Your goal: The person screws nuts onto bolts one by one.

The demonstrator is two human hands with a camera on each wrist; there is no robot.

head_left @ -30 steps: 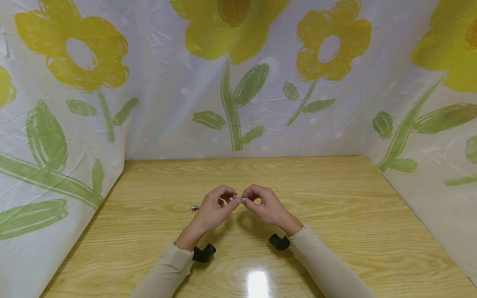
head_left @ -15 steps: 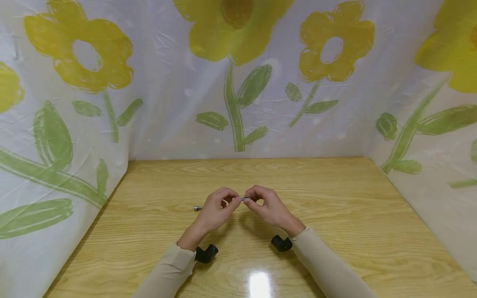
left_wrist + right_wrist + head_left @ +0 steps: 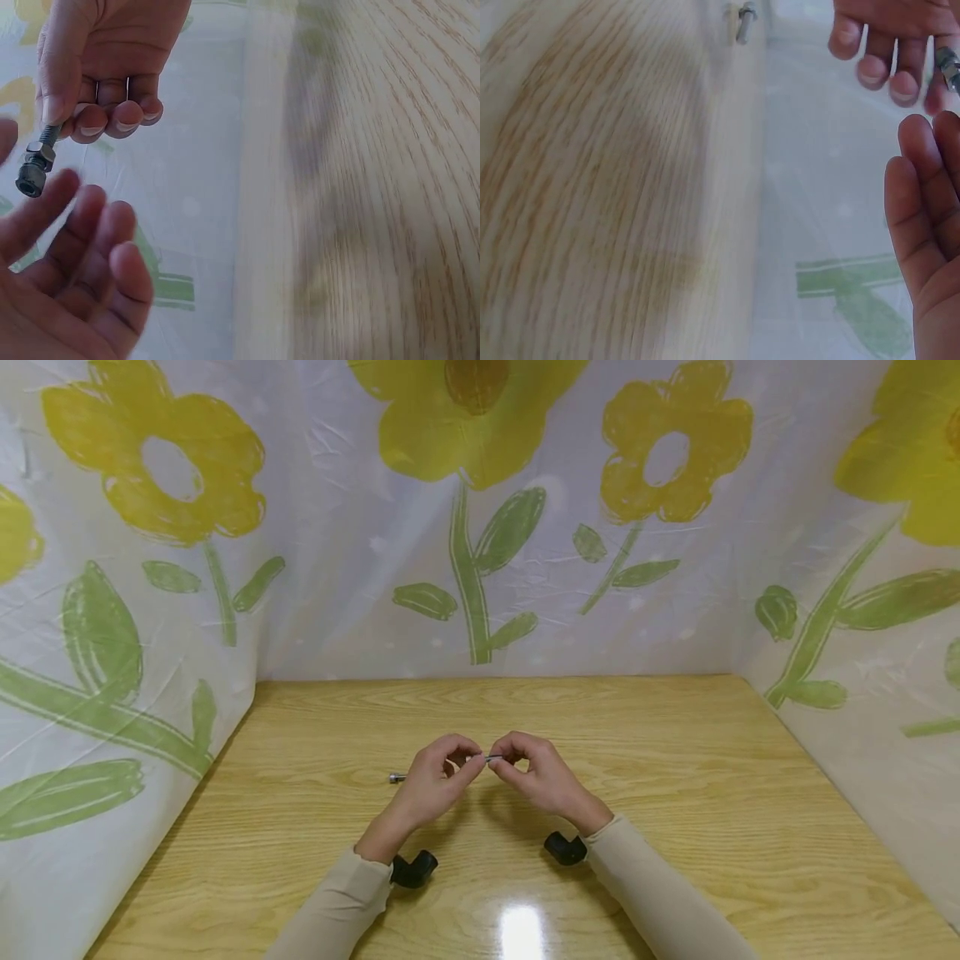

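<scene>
A metal bolt (image 3: 46, 135) with a hex nut (image 3: 41, 154) on its thread is held above the table. My right hand (image 3: 542, 774) pinches the bolt by its threaded shank, the round socket head pointing toward my left hand (image 3: 437, 779). In the left wrist view, the left thumb and index finger stand on either side of the nut and head, with a small gap showing. The other left fingers are loosely bent and hold nothing. A second bolt (image 3: 397, 778) lies on the table left of the left hand, partly hidden by it in the head view.
The wood-grain table (image 3: 637, 727) is bounded behind and at both sides by a flower-print cloth (image 3: 330, 627). Black wrist mounts, one on the left (image 3: 414, 869) and one on the right (image 3: 564, 849), hang by the sleeves. Light glares off the front of the table.
Both hands stay in nearly the same place. The left thumb and index finger shift slightly around the bolt's head end; the right hand keeps its pinch.
</scene>
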